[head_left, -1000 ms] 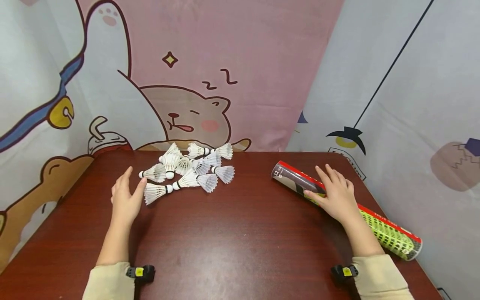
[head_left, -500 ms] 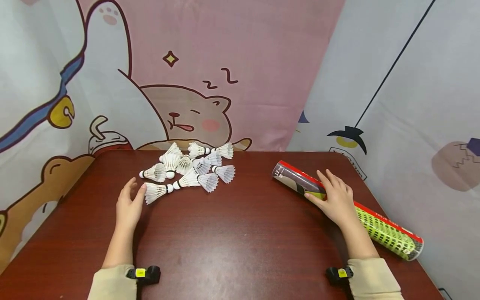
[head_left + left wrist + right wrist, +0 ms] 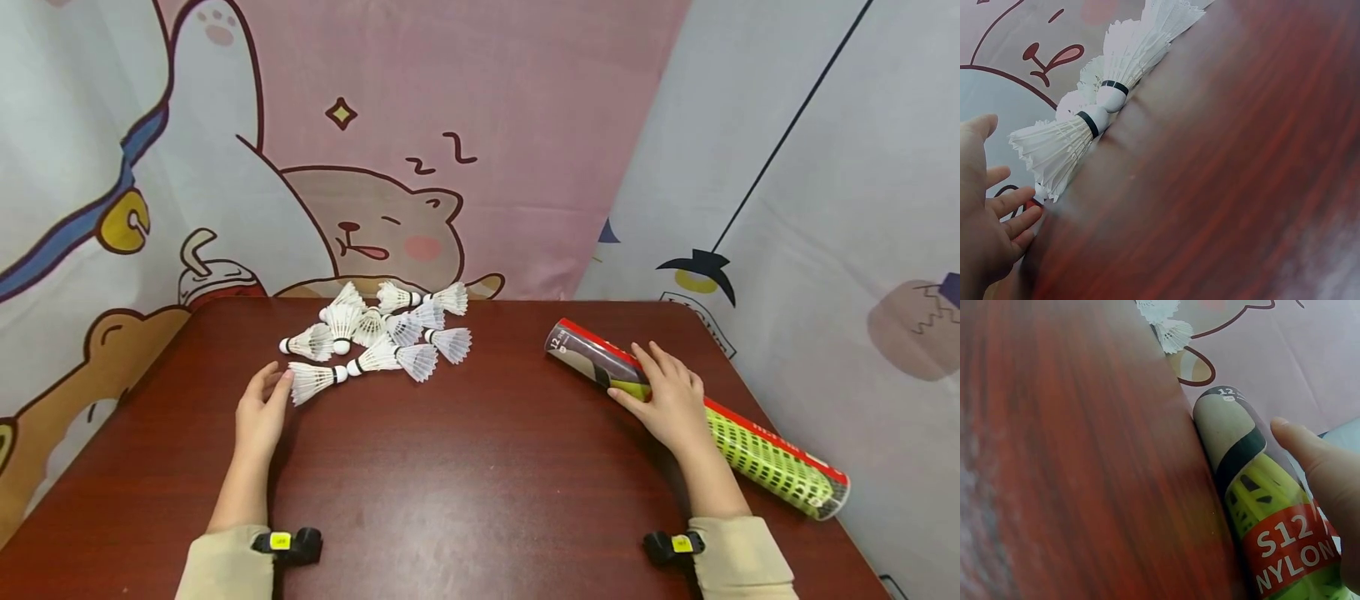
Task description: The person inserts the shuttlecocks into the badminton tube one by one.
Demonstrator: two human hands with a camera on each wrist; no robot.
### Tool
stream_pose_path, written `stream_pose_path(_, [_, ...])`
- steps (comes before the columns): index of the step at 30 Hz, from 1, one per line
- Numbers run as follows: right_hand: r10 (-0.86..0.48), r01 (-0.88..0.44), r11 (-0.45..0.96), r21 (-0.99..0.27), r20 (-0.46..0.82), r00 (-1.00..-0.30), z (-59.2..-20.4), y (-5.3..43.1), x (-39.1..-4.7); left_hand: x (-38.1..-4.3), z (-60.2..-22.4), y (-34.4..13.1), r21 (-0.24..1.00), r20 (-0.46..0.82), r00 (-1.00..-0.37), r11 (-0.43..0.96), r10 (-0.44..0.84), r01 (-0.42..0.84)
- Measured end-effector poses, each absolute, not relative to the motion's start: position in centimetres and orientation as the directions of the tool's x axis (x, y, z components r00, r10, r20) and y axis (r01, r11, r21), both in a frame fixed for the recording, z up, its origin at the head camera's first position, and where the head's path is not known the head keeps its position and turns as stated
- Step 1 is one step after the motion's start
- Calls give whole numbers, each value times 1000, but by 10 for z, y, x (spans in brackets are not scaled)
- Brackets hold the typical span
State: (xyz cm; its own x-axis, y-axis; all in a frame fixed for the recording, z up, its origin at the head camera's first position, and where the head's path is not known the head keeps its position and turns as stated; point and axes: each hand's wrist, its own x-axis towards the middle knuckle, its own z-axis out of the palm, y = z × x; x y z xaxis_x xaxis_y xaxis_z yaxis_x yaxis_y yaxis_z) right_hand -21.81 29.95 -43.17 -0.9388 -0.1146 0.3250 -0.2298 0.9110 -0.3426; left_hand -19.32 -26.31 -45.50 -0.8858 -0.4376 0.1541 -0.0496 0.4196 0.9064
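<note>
The table (image 3: 465, 467) is dark red-brown with streaky grain and a pale sheen toward its near side. Behind it hangs a cloth (image 3: 555, 125), pink in the middle and whitish at both sides. Printed on it, a tan bear (image 3: 405, 217) lies with a closed eye, open mouth and pink cheek, under a yellow star (image 3: 341, 113) and two Zs (image 3: 459, 148). To its left come a raised white paw (image 3: 213, 92), a blue band (image 3: 75, 221) with a yellow bell (image 3: 123, 222), and a red cup (image 3: 222, 285) with a bent straw (image 3: 197, 250). On the right, a black line (image 3: 795, 121) slants down to a dark hat (image 3: 701, 265); farther right sits a brownish round patch (image 3: 911, 329).
</note>
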Motion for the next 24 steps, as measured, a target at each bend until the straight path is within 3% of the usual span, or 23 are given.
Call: stream_pose_path(24, [-151,-241,932,-270,313,-937,-436,300,-219,-197,-464,-260,901,256,-819,435,-514,9])
